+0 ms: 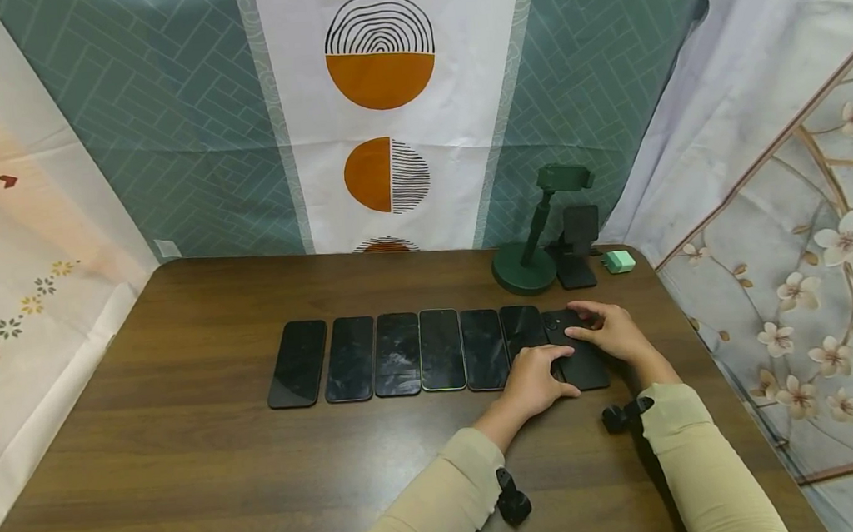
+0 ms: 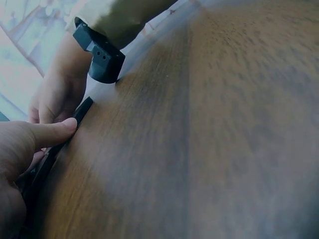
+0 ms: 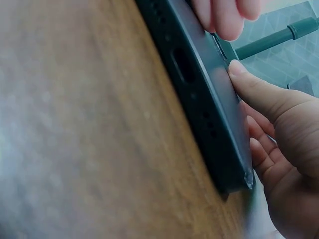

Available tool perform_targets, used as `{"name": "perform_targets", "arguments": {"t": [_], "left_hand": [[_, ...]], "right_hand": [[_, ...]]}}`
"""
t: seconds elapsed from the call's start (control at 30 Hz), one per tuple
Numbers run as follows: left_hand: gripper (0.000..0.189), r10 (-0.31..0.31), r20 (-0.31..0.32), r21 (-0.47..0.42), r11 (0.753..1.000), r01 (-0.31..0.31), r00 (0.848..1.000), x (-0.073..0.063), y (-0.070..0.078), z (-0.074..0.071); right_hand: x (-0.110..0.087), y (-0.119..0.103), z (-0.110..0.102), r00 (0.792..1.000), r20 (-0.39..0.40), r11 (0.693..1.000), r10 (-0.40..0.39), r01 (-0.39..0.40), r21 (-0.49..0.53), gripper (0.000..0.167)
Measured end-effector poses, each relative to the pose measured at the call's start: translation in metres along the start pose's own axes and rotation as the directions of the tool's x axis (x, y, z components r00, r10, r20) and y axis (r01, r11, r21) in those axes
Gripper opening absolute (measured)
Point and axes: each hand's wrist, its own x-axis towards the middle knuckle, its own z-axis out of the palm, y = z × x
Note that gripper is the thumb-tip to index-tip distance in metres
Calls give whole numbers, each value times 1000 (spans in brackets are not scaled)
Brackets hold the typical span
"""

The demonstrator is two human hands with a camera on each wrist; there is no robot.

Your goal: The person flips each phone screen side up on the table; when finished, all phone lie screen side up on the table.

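Observation:
A black smartphone (image 1: 587, 368) lies back side up at the right end of a row, its camera lenses near the far edge. My right hand (image 1: 618, 336) grips its right side, the thumb on the back and the other fingers along the edge. My left hand (image 1: 532, 381) holds its near left part; in the left wrist view the thumb (image 2: 67, 125) touches the phone's edge. The charging port shows on the smartphone (image 3: 199, 99) in the right wrist view. Left of it, several dark phones (image 1: 441, 350) lie side by side, screens up.
Behind the row stand a green round-based stand (image 1: 525, 271), a black phone holder (image 1: 576, 271) and a mint-green charger plug (image 1: 618, 262). The wooden table (image 1: 263, 479) meets a patterned cloth backdrop (image 1: 199, 150) at the back and a floral curtain (image 1: 814, 311) at the right.

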Motion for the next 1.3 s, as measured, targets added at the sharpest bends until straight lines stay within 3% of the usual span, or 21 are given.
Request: {"name": "perform_targets", "arguments": {"t": [0.17, 0.33, 0.47, 0.57, 0.73, 0.97, 1.1, 1.3], "left_hand": [[63, -21, 14, -15, 1000, 21, 1000, 0, 1, -1], [62, -32, 16, -28, 999, 33, 999, 0, 2, -3], [62, -30, 21, -29, 999, 30, 999, 0, 1, -4], [62, -26, 28, -32, 999, 27, 999, 0, 1, -4], [61, -24, 40, -40, 999, 26, 999, 0, -1, -4], [60, 12, 66, -39, 999, -9, 998, 1, -3, -7], [61, 63, 81, -43, 997, -60, 995, 3, -5, -8], [74, 78, 117, -66, 995, -71, 990, 4, -6, -10]], "right_hand": [[-1, 2, 0, 1000, -7, 1000, -14, 14, 17, 49], [-2, 7, -4, 998, -2, 982, -61, 61, 180, 36], [-2, 14, -7, 991, 23, 957, -130, 119, 264, 41], [-1, 20, -9, 983, 25, 932, -183, 165, 322, 47], [0, 26, -9, 971, 1, 862, -239, 212, 461, 53], [-1, 30, -11, 954, -18, 799, -298, 260, 542, 46], [0, 30, -13, 954, -13, 755, -298, 244, 609, 47], [-3, 23, -16, 954, 76, 730, -289, 168, 662, 57]]}}
